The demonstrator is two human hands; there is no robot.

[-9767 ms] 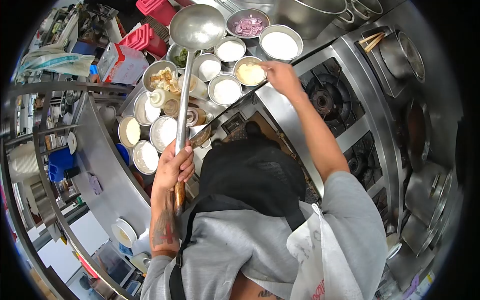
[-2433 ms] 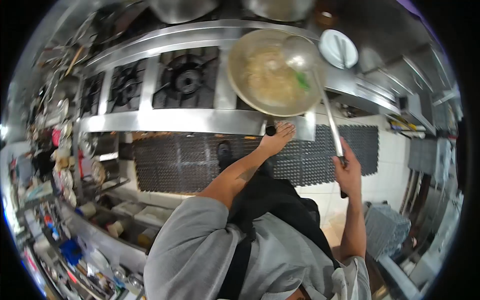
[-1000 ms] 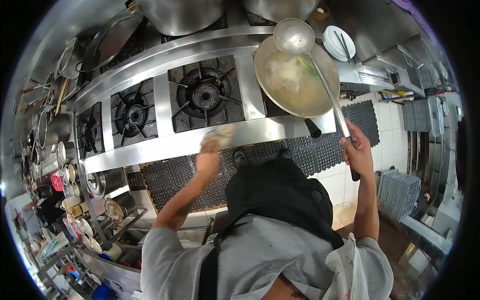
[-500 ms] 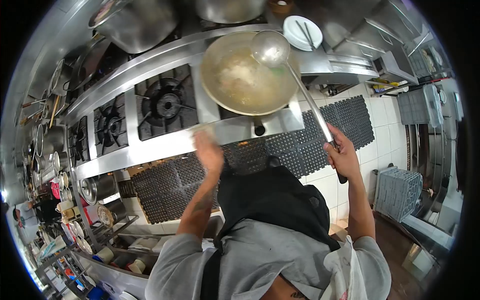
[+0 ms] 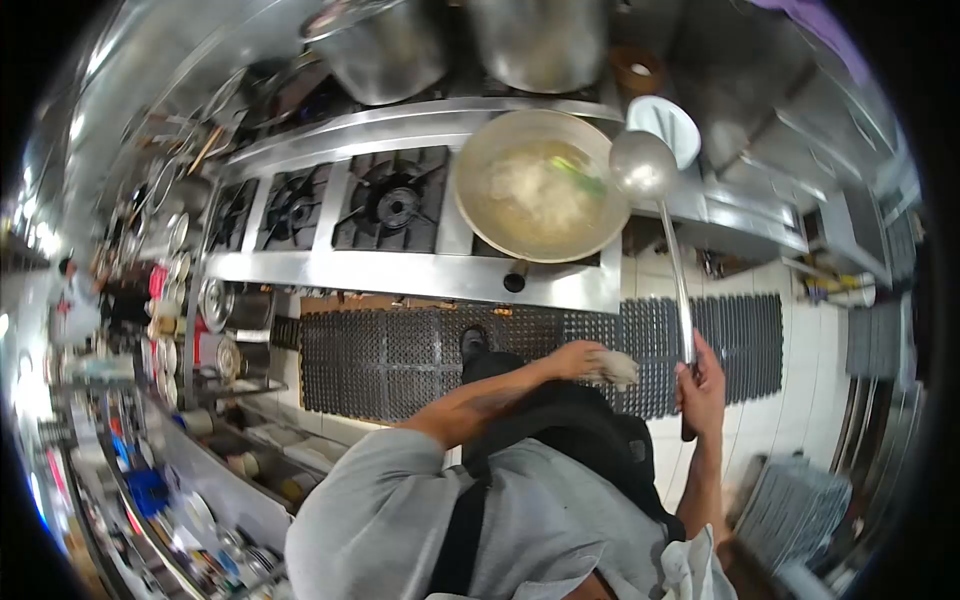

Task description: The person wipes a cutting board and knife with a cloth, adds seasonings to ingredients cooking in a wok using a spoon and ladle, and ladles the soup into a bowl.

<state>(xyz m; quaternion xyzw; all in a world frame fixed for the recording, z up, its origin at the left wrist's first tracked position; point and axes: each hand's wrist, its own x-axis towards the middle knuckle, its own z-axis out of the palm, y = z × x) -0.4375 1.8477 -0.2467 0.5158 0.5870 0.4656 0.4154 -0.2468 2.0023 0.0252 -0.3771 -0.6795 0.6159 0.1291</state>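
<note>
My right hand [image 5: 702,388] is wrapped round the lower handle of a long steel ladle [image 5: 645,166]. The ladle's bowl hangs just beyond the right rim of a large round pan [image 5: 478,218], overlapping a white dish in view. Cloudy liquid with pale froth [image 5: 545,195] and something green [image 5: 580,178] fills the pan, which sits over the right end of the stove. In front of my apron, my left hand [image 5: 573,359] is closed on a crumpled beige cloth [image 5: 616,369], slightly blurred.
Bare burners [image 5: 395,203] line the stove to the pan's left. Tall steel pots [image 5: 540,45] stand behind. The white dish [image 5: 680,130] rests at back right. Black rubber mats [image 5: 400,365] cover the floor; a grey crate [image 5: 795,510] stands lower right. Another person [image 5: 80,300] is far left.
My left hand has moved from the stove's front edge to the right, before my apron, with the cloth. The ladle's bowl has shifted from above the pan to past its right rim.
</note>
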